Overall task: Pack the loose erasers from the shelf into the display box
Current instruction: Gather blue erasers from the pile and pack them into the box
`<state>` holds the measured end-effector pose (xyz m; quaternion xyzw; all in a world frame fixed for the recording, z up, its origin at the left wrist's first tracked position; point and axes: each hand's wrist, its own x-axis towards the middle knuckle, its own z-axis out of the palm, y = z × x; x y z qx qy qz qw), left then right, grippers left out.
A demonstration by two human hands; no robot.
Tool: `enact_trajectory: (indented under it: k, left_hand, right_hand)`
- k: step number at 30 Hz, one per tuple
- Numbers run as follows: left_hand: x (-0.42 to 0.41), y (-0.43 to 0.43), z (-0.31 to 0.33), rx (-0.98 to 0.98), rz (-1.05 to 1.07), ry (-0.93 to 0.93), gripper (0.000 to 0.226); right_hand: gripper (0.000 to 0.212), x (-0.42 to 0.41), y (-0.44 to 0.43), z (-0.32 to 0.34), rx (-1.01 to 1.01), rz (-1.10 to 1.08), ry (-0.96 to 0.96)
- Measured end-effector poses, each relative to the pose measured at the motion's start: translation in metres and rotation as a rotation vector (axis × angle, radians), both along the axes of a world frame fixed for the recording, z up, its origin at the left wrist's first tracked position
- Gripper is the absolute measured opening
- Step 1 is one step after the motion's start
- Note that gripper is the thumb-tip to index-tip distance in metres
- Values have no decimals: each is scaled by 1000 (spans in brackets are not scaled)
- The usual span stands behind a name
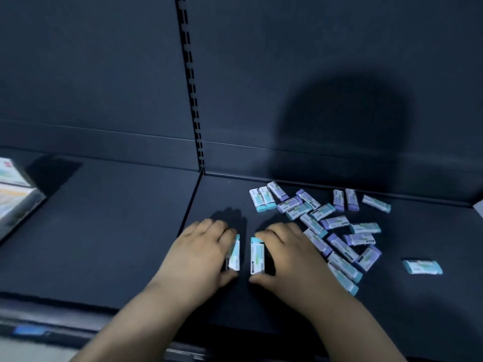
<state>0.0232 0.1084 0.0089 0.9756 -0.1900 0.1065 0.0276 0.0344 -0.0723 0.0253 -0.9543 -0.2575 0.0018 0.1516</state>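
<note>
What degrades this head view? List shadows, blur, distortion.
Head view: dim bluish light; a large shadow on the back panel; small shadows beyond the left hand and right hand, each gripping an eraser; display box blurred at the left edge; slotted upright bowed by the wide-angle lens.

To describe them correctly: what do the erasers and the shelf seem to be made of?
The erasers: likely rubber or vinyl, teal and purple ends showing, wrapped in pale printed paper sleeves. The shelf: dark, matte; perhaps painted metal, not certain.
</note>
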Motion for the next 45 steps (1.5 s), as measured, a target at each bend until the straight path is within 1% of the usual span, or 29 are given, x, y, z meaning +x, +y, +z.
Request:
enact_trajectory:
  k: [4, 7, 13, 20, 26, 30, 37, 45]
  left_hand:
    - [-16, 6, 6, 30, 78, -14, 68]
    - [-27, 18, 9, 60, 113, -7, 69]
    - [-43, 56, 13, 20, 116, -23, 71]
    - [-52, 157, 7, -4, 38, -64, 64]
    - [-55, 266, 15, -8, 2, -67, 72]
    - [-61, 306, 20, -60, -2, -57, 75]
    - [-55, 327, 19, -98, -17, -46, 74]
    - [-44, 348, 17, -76, 92, -17, 74]
  right_hand:
    - [69, 1, 7, 3, 22, 78, -5]
    - [70, -5, 17, 4, 37, 116, -21]
    - [70, -18, 53, 8, 42, 150, -20]
    - [66, -37, 149, 6, 88, 92, -13]
    - [75, -57, 256, 4, 139, -15, 1]
    - [78, -68, 298, 10, 122, -23, 10]
    - [76, -60, 320, 13, 110, -26, -8]
    - [74, -36, 333, 18, 131, 27, 29]
